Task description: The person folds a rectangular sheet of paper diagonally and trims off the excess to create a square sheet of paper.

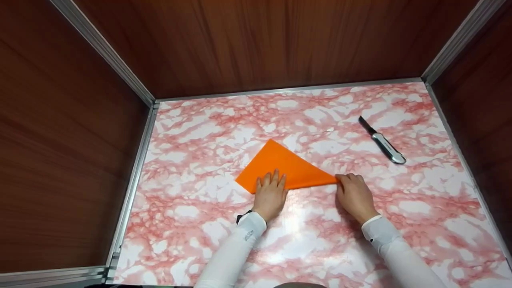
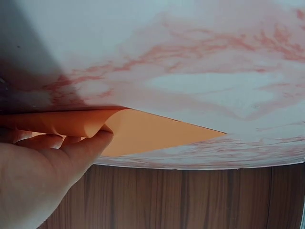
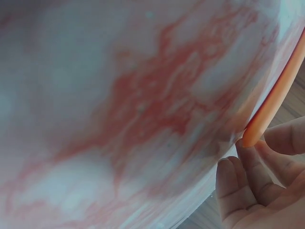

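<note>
At far left, a brown wood-grain side panel (image 1: 72, 140), edged by a metal rail (image 1: 131, 192), bounds the pink-and-white marbled tabletop (image 1: 180, 232). The left hand (image 1: 273, 196), fingers spread, rests on the near left part of an orange sheet (image 1: 290, 164), which lies doubled over near the middle of the tabletop; in the left wrist view the sheet's near edge bends in a rounded loop beside the fingers. The right hand (image 1: 355, 196) pinches the sheet's right-hand tip between thumb and fingers. Beyond this hand, apart from the sheet, lies a knife (image 1: 383, 144), its black blade pointing back and to the left, its handle silver and dark
</note>
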Action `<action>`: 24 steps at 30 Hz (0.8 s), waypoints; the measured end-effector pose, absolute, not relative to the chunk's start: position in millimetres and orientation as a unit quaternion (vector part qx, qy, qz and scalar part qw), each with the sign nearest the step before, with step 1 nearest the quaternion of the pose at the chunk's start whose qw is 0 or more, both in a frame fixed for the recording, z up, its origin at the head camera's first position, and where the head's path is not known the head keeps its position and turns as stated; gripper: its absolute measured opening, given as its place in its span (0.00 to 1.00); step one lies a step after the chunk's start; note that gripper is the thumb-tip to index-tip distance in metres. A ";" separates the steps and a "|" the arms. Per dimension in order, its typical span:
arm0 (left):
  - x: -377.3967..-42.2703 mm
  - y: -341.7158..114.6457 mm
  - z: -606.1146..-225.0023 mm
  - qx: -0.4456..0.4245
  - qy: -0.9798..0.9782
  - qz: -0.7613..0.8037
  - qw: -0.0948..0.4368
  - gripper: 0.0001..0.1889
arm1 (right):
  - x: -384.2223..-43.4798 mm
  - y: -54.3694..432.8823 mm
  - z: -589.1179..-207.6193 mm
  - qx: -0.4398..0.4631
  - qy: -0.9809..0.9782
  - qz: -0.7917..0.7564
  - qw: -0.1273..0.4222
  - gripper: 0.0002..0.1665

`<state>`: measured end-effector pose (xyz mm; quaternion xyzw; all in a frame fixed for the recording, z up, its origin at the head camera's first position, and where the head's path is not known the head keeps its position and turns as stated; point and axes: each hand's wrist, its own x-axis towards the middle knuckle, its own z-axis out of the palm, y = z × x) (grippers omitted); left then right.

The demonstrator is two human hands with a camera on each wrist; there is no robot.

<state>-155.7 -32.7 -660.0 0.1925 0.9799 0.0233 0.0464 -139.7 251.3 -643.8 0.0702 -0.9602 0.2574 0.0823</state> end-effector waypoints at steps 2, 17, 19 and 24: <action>-156.1 -32.4 -660.1 0.192 0.980 0.025 0.047 0.30 | -139.7 251.6 -644.1 0.071 -0.960 0.258 0.083 0.16; -154.9 -32.4 -658.3 0.191 0.980 0.030 0.053 0.31 | -140.2 251.0 -641.6 0.075 -0.962 0.245 0.091 0.16; -154.6 -32.2 -658.0 0.191 0.980 0.025 0.051 0.32 | -140.1 250.9 -640.7 0.075 -0.964 0.241 0.089 0.17; -154.0 -32.7 -659.3 0.196 0.979 0.015 0.047 0.36 | -140.6 247.9 -639.2 0.080 -0.963 0.234 0.108 0.22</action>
